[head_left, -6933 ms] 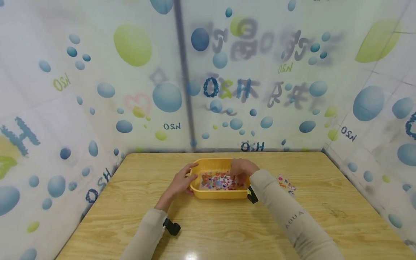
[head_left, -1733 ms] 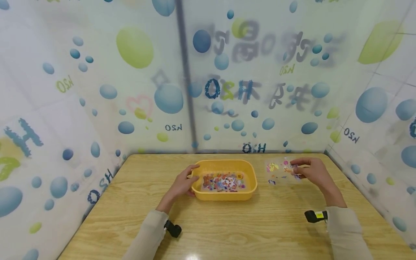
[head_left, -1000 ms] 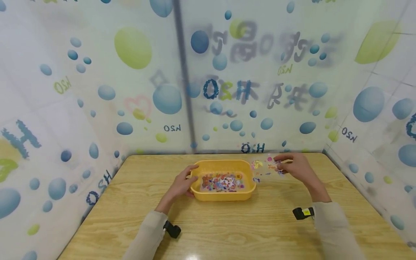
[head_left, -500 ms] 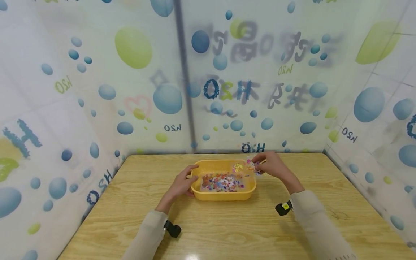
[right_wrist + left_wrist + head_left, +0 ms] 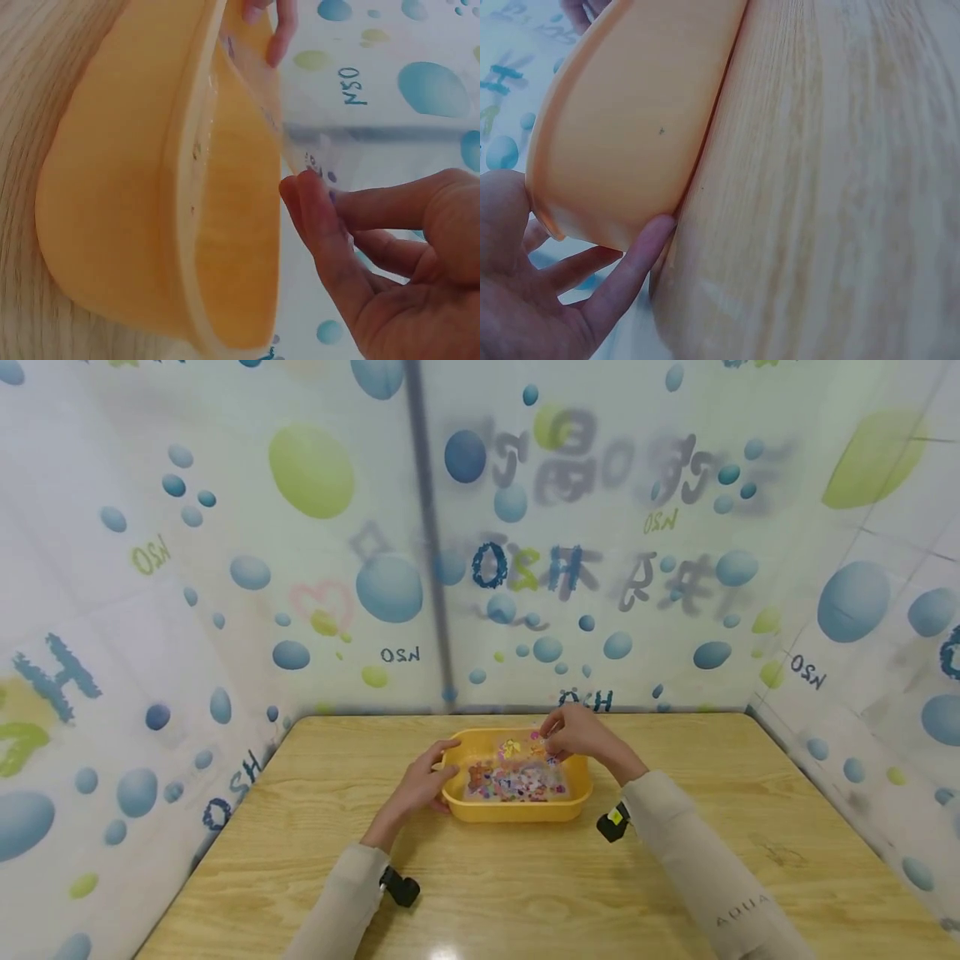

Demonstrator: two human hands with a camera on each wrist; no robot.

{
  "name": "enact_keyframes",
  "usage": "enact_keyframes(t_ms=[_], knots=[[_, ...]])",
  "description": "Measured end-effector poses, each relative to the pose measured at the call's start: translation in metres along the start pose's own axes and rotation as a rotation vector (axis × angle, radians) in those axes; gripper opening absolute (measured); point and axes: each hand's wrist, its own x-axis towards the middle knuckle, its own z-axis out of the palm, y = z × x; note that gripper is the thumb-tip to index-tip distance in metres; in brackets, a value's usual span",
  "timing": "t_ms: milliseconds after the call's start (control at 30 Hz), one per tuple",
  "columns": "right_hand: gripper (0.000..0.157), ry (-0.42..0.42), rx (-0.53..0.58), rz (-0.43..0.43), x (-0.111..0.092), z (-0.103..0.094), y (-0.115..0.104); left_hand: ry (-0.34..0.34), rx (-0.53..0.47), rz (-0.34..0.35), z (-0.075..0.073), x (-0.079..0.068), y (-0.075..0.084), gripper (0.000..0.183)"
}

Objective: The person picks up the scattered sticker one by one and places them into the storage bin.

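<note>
A yellow plastic tub (image 5: 517, 812) stands on the table with a pile of colourful stickers (image 5: 513, 782) on its floor. My left hand (image 5: 420, 781) grips the tub's left end; the left wrist view has the thumb up at the rim and fingers against the outer wall (image 5: 637, 127). Between thumb and fingertips my right hand (image 5: 588, 737) pinches a clear sticker sheet (image 5: 512, 749) by its right end. That sheet hangs over the tub's back half, tilted, its printed figures yellow and pink. In the right wrist view the thin sheet (image 5: 255, 86) slants across the tub's opening.
The wooden table (image 5: 480, 877) extends around the tub on every side. A translucent curtain (image 5: 645, 568) printed with blue and green dots stands behind the table's back edge, and similar panels flank both sides. Black cameras (image 5: 400, 887) are strapped to the wrists.
My right hand, inside the tub at first, later held the clear sheet right of it and has carried it leftward over the tub. My left hand stays on the tub's left end.
</note>
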Motion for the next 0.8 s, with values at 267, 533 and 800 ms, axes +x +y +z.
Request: enact_keyframes(t_ms=[267,533,800], knots=[[0.019,-0.034,-0.099,0.071,0.018,0.026,0.0,-0.002,0.009,0.013,-0.001,0.001,-0.002,0.046],[0.012,-0.088,-0.242,0.134,0.026,0.036,-0.004,-0.013,-0.018,0.023,-0.002,0.0,-0.002,0.046],[0.014,-0.111,-0.287,0.206,0.027,0.035,-0.006,0.002,-0.005,0.018,-0.001,0.0,-0.001,0.046]])
